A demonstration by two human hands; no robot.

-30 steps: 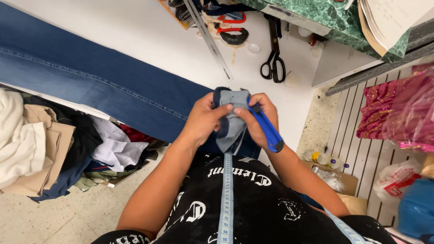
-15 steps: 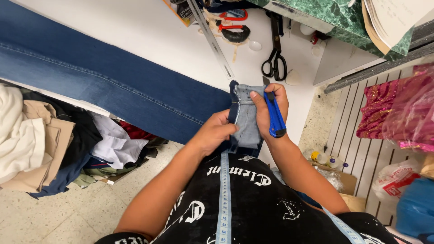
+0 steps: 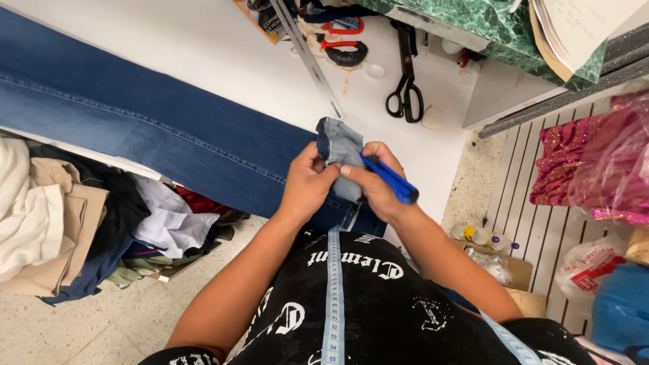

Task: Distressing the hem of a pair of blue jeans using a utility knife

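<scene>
Denim on the table, hem in both hands

Jeans (image 3: 155,135) stretch across the white table (image 3: 203,54), the biggest thing in view, one leg running from the far left down to the near edge. At that edge the hem (image 3: 341,145) is turned up and folded back, pale inside showing, held just above the tabletop. Below the table's left side sits a heap of folded clothes (image 3: 74,223). A long metal ruler (image 3: 307,57) lies angled on the table, black scissors (image 3: 405,88) beside it to the right. A blue measuring tape (image 3: 332,297) hangs down the person's black shirt. Left hand (image 3: 307,186): fingers closed, pinching the folded hem. Right hand (image 3: 375,182): fingers curled around a blue pen-like tool (image 3: 392,181), thumb pressing against the cloth.
</scene>
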